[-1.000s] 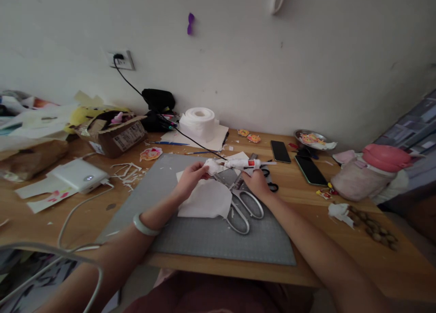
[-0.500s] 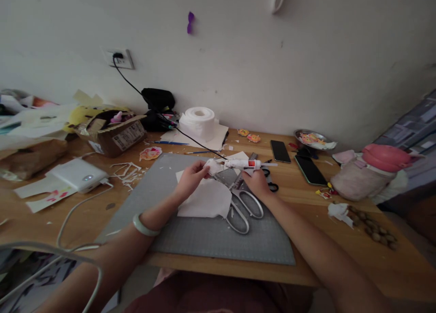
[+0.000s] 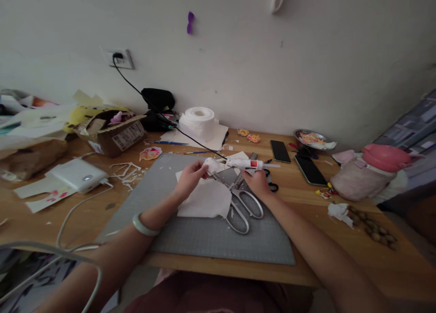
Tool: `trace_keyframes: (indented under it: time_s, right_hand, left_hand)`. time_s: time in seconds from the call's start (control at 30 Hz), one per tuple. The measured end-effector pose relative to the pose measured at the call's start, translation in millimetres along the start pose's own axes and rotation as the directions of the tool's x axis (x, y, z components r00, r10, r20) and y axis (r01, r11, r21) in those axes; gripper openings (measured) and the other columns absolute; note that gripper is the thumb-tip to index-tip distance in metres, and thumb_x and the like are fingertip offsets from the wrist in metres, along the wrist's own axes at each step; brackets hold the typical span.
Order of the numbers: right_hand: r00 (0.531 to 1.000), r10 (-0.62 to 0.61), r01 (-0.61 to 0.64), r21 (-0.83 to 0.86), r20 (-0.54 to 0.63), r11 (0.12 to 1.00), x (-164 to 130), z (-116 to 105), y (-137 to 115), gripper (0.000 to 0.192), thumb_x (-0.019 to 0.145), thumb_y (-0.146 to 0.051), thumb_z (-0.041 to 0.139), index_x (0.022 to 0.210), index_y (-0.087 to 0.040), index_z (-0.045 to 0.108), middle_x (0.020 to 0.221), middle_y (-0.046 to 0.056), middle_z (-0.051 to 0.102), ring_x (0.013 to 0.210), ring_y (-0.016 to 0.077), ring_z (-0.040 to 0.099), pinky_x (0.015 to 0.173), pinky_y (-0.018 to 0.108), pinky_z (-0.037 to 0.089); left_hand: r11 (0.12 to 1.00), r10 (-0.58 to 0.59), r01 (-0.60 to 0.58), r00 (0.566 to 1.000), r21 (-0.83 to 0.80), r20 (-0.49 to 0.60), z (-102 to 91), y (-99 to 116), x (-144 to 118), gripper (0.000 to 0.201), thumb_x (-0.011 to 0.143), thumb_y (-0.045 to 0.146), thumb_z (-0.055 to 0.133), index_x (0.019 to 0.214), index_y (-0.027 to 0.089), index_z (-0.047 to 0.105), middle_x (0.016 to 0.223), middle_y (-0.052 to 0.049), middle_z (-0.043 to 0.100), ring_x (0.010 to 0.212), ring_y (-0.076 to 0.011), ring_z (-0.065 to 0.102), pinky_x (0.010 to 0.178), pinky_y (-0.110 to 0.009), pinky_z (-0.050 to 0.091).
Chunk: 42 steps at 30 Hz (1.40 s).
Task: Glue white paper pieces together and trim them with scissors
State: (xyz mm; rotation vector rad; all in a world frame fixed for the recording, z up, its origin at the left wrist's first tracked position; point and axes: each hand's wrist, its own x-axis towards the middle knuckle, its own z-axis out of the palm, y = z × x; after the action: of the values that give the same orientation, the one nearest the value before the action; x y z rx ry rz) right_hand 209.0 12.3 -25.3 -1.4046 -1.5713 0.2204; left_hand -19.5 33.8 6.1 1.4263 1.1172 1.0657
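Observation:
My right hand (image 3: 256, 182) is wrapped round a white glue gun (image 3: 243, 164), which lies level with its tip pointing left. A clear glue stick pokes out of its back end. My left hand (image 3: 190, 179) pinches a small white piece (image 3: 213, 166), perhaps paper, just left of the gun's tip. Under the hands, a sheet of white paper (image 3: 204, 200) rests on the grey cutting mat (image 3: 190, 238). Silver-handled scissors (image 3: 245, 209) lie partly across that paper, their handles toward me. Behind my right hand, black scissor handles (image 3: 273, 186) show.
A white paper roll (image 3: 199, 122) stands at the back. The black cord (image 3: 200, 142) runs from the wall socket (image 3: 119, 58) to the gun. Two phones (image 3: 279, 151) and a pink-lidded pouch (image 3: 368, 172) are at right. A power bank (image 3: 80, 174) and cardboard box (image 3: 117, 133) occupy the left.
The glue gun has shifted slightly right, so its tip is a little farther from the white piece. My left hand has moved very slightly left.

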Motion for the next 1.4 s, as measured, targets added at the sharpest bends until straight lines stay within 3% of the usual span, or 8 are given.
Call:
trace_keyframes:
  time_s: [0.4, 0.67, 1.2, 1.4]
  right_hand:
    - [0.999, -0.027, 0.027, -0.024, 0.035, 0.999, -1.1, -0.8, -2.7, 0.016, 0.070, -0.022, 0.054, 0.082, -0.020, 0.064, 0.087, 0.008, 0.070, 0.087, 0.0257, 0.065, 0.079, 0.037, 0.050]
    - [0.999, -0.039, 0.041, -0.063, 0.029, 0.997, -0.8, 0.4, -1.7, 0.017, 0.070, -0.022, 0.054, 0.082, -0.019, 0.064, 0.087, 0.008, 0.070, 0.086, 0.0252, 0.065, 0.076, 0.035, 0.050]
    - [0.999, -0.005, 0.003, -0.046, -0.045, 0.999, -0.5, 3.5, 4.3, 0.019, 0.073, -0.031, 0.055, 0.080, -0.018, 0.066, 0.085, 0.010, 0.072, 0.085, 0.0275, 0.067, 0.078, 0.038, 0.051]
    - [0.999, -0.020, 0.018, -0.037, -0.045, 0.999, -0.3, 1.2, 0.8, 0.018, 0.073, -0.035, 0.058, 0.076, -0.020, 0.067, 0.083, 0.008, 0.072, 0.082, 0.0266, 0.068, 0.076, 0.036, 0.052]
  left_hand:
    - [0.964, -0.070, 0.081, 0.996, -0.252, 0.052, 1.9, -3.8, 3.8, 0.022, 0.065, 0.038, 0.064, 0.069, 0.018, 0.055, 0.059, 0.003, 0.058, 0.058, -0.0124, 0.058, 0.065, -0.028, 0.049]
    - [0.948, -0.074, 0.087, 0.996, -0.307, 0.054, 2.3, -1.7, 3.0, 0.026, 0.062, 0.040, 0.067, 0.069, 0.017, 0.055, 0.059, 0.004, 0.057, 0.057, -0.0109, 0.058, 0.066, -0.028, 0.050]
    - [0.965, -0.064, 0.061, 0.998, -0.256, -0.002, 0.6, -2.1, 4.5, 0.022, 0.065, 0.037, 0.062, 0.068, 0.017, 0.053, 0.058, 0.004, 0.056, 0.054, -0.0103, 0.057, 0.063, -0.027, 0.049]
    - [0.985, -0.044, 0.042, 0.999, -0.165, -0.009, -0.1, -3.5, 4.2, 0.024, 0.066, 0.040, 0.061, 0.069, 0.017, 0.055, 0.057, 0.003, 0.058, 0.053, -0.0107, 0.056, 0.059, -0.025, 0.047]
